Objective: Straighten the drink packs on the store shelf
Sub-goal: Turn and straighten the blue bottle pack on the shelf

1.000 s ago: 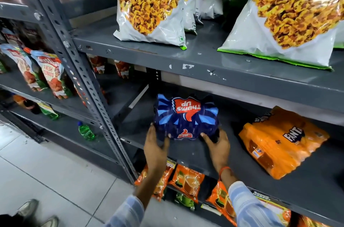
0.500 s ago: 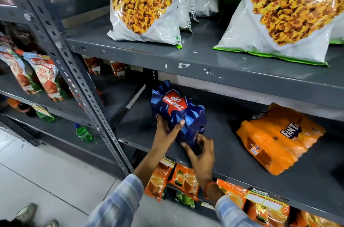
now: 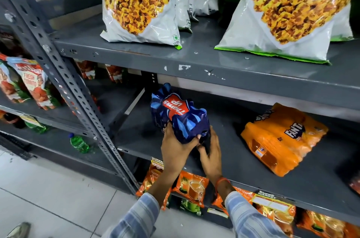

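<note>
The left hand [image 3: 175, 150] grips the near end of the blue shrink-wrapped Thums Up drink pack [image 3: 181, 115] from below, fingers curled. The right hand [image 3: 211, 152] clasps its near corner at 3 o'clock. The pack lies slanted, close to the front edge of the grey metal shelf [image 3: 233, 161]. Bare shelf separates it from the orange Fanta drink pack [image 3: 282, 138] at 3 o'clock, which is also askew.

Across the top of the frame I see two big white snack bags [image 3: 140, 3], full of yellow pieces, standing upright. Red tomato pouches [image 3: 33, 85] lean at far left, a green bottle [image 3: 78, 143] sits below them, and orange tea packets [image 3: 191, 189] line the bottom edge.
</note>
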The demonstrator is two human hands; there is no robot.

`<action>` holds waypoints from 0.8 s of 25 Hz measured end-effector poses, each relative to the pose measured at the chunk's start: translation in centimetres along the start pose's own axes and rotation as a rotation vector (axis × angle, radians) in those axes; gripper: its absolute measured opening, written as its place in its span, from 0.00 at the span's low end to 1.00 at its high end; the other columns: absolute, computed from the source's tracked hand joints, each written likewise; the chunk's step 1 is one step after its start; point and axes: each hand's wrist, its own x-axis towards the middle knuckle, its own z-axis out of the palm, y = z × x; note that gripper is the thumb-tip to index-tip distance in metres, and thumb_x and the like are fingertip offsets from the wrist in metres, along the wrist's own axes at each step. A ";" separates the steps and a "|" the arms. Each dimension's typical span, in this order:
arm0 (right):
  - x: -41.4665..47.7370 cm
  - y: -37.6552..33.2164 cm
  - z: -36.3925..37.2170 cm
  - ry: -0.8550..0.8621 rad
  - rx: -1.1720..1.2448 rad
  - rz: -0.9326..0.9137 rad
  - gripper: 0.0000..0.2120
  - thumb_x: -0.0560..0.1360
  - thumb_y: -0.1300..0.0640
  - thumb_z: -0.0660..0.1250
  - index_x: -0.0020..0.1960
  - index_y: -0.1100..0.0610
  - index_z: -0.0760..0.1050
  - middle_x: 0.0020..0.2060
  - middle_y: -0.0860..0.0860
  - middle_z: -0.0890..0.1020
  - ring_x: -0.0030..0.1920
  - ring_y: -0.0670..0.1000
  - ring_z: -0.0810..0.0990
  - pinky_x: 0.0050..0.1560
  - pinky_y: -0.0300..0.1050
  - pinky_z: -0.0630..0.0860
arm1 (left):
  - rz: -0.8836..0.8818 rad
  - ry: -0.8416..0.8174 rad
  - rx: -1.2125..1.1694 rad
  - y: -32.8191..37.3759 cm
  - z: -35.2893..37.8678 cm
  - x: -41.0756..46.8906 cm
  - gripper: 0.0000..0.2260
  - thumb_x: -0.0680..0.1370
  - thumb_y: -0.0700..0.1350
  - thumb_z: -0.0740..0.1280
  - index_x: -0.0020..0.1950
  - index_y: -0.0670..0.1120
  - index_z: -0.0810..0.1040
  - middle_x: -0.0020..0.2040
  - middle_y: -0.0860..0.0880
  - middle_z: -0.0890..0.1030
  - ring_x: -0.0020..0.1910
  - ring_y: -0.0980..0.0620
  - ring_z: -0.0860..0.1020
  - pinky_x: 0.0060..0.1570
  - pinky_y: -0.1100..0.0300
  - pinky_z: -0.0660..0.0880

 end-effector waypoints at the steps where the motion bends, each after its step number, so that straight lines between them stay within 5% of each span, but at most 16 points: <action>1: 0.0 0.0 -0.1 0.007 0.005 -0.004 0.34 0.69 0.44 0.57 0.72 0.57 0.61 0.67 0.49 0.68 0.68 0.44 0.65 0.66 0.26 0.59 | 0.005 -0.007 0.004 -0.2 -0.4 0.1 0.38 0.60 0.58 0.75 0.67 0.52 0.66 0.61 0.52 0.79 0.58 0.54 0.78 0.57 0.60 0.76; 4: 0.0 0.2 -0.3 0.011 -0.032 -0.023 0.25 0.72 0.49 0.58 0.67 0.57 0.69 0.61 0.51 0.74 0.62 0.46 0.73 0.58 0.19 0.63 | 0.008 -0.198 -0.051 -1.0 -3.9 2.3 0.35 0.61 0.49 0.78 0.66 0.48 0.70 0.55 0.55 0.78 0.53 0.58 0.78 0.48 0.77 0.71; 8: -1.0 0.0 1.3 -0.077 -0.098 -0.104 0.17 0.76 0.55 0.61 0.63 0.59 0.72 0.60 0.53 0.75 0.59 0.42 0.73 0.60 0.26 0.69 | -0.162 -0.497 -0.129 -2.4 -9.0 6.7 0.39 0.56 0.52 0.80 0.65 0.49 0.72 0.61 0.49 0.79 0.63 0.49 0.76 0.66 0.51 0.72; 10: -1.6 -0.2 2.1 -0.040 -0.082 -0.130 0.16 0.77 0.57 0.61 0.63 0.59 0.73 0.59 0.50 0.74 0.58 0.40 0.72 0.60 0.29 0.70 | -0.149 -0.396 -0.171 -2.4 -9.1 5.0 0.37 0.55 0.59 0.80 0.61 0.50 0.76 0.59 0.47 0.81 0.60 0.48 0.78 0.62 0.51 0.75; 12: -1.6 -0.2 2.3 -0.010 -0.084 -0.153 0.16 0.77 0.58 0.62 0.63 0.60 0.73 0.59 0.49 0.73 0.58 0.38 0.71 0.60 0.24 0.67 | -0.081 -0.191 -0.145 -2.6 -7.5 1.3 0.29 0.65 0.56 0.76 0.64 0.52 0.74 0.64 0.46 0.76 0.63 0.47 0.75 0.62 0.53 0.74; 14: -1.3 -0.1 2.3 -0.019 -0.085 -0.157 0.15 0.77 0.58 0.62 0.63 0.58 0.73 0.58 0.49 0.74 0.57 0.36 0.72 0.59 0.23 0.66 | 0.021 -0.067 0.021 -2.3 -5.1 -2.5 0.29 0.76 0.51 0.65 0.75 0.53 0.58 0.76 0.49 0.59 0.73 0.52 0.61 0.68 0.56 0.63; 17: -1.3 -0.2 2.2 -0.031 -0.078 -0.152 0.13 0.77 0.59 0.63 0.62 0.56 0.74 0.57 0.46 0.74 0.58 0.32 0.71 0.58 0.23 0.67 | 0.130 -0.054 0.126 -1.4 -2.3 -4.7 0.34 0.77 0.63 0.51 0.75 0.53 0.37 0.77 0.54 0.38 0.77 0.56 0.40 0.73 0.57 0.49; 20: -1.5 -0.1 2.1 -0.040 0.019 -0.120 0.15 0.76 0.61 0.65 0.61 0.54 0.74 0.56 0.47 0.75 0.58 0.35 0.74 0.57 0.28 0.72 | 0.058 -0.040 0.079 -0.3 -1.6 -4.3 0.40 0.74 0.65 0.58 0.74 0.54 0.34 0.77 0.53 0.34 0.75 0.56 0.36 0.73 0.56 0.49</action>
